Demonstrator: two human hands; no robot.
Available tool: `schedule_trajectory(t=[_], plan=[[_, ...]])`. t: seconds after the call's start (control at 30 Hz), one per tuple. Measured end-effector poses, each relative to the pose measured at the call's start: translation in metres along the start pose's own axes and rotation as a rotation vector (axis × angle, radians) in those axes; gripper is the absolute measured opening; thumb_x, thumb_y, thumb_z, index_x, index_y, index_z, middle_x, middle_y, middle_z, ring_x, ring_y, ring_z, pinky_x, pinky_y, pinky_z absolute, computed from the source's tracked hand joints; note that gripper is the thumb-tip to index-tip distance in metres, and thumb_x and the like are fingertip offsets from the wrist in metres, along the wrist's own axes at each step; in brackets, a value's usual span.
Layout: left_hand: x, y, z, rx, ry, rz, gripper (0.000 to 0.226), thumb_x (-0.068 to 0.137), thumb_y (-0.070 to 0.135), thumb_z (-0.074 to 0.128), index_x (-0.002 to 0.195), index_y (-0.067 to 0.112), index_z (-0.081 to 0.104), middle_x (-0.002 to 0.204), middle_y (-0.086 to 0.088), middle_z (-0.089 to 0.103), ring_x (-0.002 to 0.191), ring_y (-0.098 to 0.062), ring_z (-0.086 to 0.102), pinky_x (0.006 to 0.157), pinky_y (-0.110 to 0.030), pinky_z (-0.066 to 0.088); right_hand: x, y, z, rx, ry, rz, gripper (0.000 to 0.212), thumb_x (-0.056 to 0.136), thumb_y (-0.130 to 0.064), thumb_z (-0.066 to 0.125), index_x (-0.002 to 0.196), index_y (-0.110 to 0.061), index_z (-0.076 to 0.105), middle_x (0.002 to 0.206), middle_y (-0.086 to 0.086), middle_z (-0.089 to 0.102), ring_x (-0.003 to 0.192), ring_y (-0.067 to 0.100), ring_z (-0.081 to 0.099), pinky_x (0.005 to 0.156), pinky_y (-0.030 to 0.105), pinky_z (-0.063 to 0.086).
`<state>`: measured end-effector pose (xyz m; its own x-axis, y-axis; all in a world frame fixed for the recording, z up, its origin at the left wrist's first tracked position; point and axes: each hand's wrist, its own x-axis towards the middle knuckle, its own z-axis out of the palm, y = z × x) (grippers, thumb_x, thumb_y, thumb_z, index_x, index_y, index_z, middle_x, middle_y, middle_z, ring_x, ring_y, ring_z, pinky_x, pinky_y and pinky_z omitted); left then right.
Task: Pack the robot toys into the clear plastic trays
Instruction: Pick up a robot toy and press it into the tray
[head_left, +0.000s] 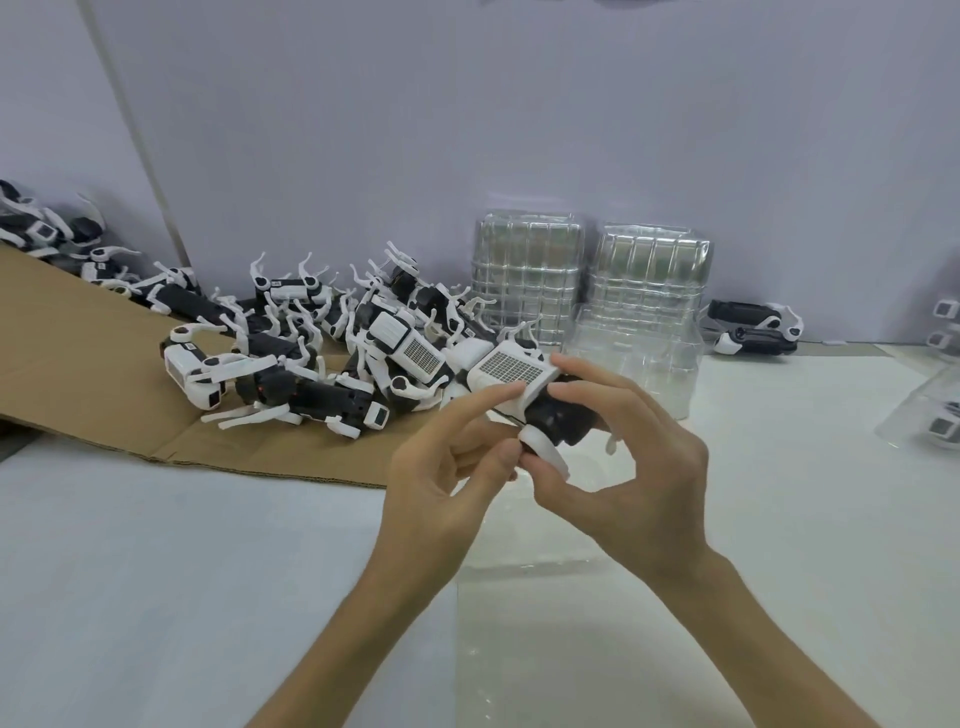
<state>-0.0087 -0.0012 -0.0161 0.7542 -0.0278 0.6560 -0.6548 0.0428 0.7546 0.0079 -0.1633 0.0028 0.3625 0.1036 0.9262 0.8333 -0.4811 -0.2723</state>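
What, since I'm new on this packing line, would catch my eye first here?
The left hand and right hand grip one black-and-white robot toy at centre. Behind it to the left, a jumbled pile of robot toys sprawls over brown cardboard; stacked clear trays stand by the back wall.

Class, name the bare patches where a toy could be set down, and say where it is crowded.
Free: white table near left, between the cardboard edge and the left hand; white table right of the right hand, before the tray stacks. Crowded: the toy heap on the cardboard, and where both hands grip a toy.
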Motion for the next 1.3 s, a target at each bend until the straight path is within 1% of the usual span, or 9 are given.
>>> schedule_trajectory(t=[0.13,0.3,0.4,0.6,0.73,0.97,1.13,1.23,1.3], plan=[[0.001,0.002,-0.001,-0.108,-0.059,-0.045,0.039,0.094,0.003,0.057,0.126,0.024,0.065,0.084,-0.011,0.076,0.086,-0.033,0.073,0.081,-0.041,0.060,-0.001,-0.003,0.002,0.024,-0.015,0.036,0.042,0.071,-0.023,0.078,0.109,-0.009,0.067,0.123,0.007,0.068,0.105,0.011,0.068,0.084,0.010,0.047],[0.003,0.004,-0.002,-0.169,-0.043,-0.086,0.033,0.093,0.007,0.059,0.124,0.019,0.065,0.080,-0.005,0.076,0.083,-0.026,0.075,0.078,-0.029,0.059,-0.002,0.002,0.001,0.124,-0.079,0.109,0.046,0.076,-0.027,0.080,0.117,-0.017,0.062,0.128,0.004,0.066,0.113,0.014,0.066,0.074,0.043,0.059],[0.003,0.004,-0.001,-0.178,-0.032,-0.104,0.033,0.093,0.009,0.060,0.124,0.020,0.066,0.076,-0.004,0.074,0.082,-0.028,0.074,0.077,-0.031,0.059,-0.003,0.005,0.002,0.175,-0.097,0.117,0.048,0.078,-0.030,0.081,0.119,-0.016,0.062,0.130,0.005,0.064,0.117,0.018,0.064,0.076,0.047,0.058],[0.001,0.007,-0.002,-0.230,-0.091,-0.141,0.034,0.094,0.010,0.061,0.125,0.021,0.065,0.085,-0.015,0.076,0.090,-0.034,0.073,0.083,-0.035,0.058,-0.004,0.008,0.003,0.150,-0.086,0.057,0.045,0.075,-0.022,0.080,0.115,-0.011,0.062,0.126,0.006,0.064,0.117,0.016,0.063,0.085,0.022,0.051],[0.000,0.005,0.000,-0.219,-0.119,-0.140,0.030,0.094,0.009,0.061,0.122,0.019,0.063,0.081,-0.016,0.075,0.084,-0.033,0.073,0.080,-0.034,0.057,-0.005,0.007,0.005,0.042,-0.047,0.035,0.042,0.064,-0.018,0.075,0.103,-0.003,0.067,0.118,0.001,0.067,0.111,0.002,0.062,0.085,0.006,0.040],[-0.002,0.003,0.000,-0.166,-0.121,-0.127,0.032,0.094,0.007,0.058,0.122,0.022,0.063,0.084,-0.015,0.075,0.085,-0.032,0.072,0.080,-0.034,0.057,-0.006,0.007,0.008,0.089,-0.014,0.079,0.039,0.068,-0.021,0.074,0.103,-0.007,0.066,0.116,0.001,0.069,0.106,0.004,0.065,0.082,0.007,0.045],[-0.003,0.001,0.000,-0.020,0.065,-0.059,0.025,0.093,0.009,0.054,0.101,0.025,0.071,0.080,-0.011,0.074,0.070,-0.026,0.070,0.065,-0.028,0.054,-0.003,0.012,0.007,0.397,0.047,0.518,0.026,0.077,-0.016,0.076,0.100,-0.015,0.065,0.098,-0.005,0.072,0.086,0.014,0.071,0.079,0.023,0.054],[-0.003,-0.004,-0.005,0.167,0.229,-0.056,0.029,0.089,0.008,0.051,0.084,0.030,0.070,0.071,-0.003,0.071,0.065,-0.016,0.065,0.060,-0.024,0.050,0.008,0.023,0.003,0.562,0.218,0.827,0.019,0.084,-0.013,0.074,0.096,-0.005,0.062,0.094,0.006,0.072,0.079,0.024,0.072,0.079,0.044,0.057],[-0.002,-0.008,-0.006,0.326,0.243,-0.074,0.027,0.088,0.011,0.052,0.080,0.032,0.068,0.074,0.007,0.071,0.075,-0.014,0.066,0.065,-0.023,0.049,0.020,0.031,-0.002,0.774,0.263,1.031,0.020,0.092,-0.020,0.065,0.098,-0.003,0.058,0.098,0.017,0.072,0.085,0.038,0.073,0.076,0.042,0.059]])
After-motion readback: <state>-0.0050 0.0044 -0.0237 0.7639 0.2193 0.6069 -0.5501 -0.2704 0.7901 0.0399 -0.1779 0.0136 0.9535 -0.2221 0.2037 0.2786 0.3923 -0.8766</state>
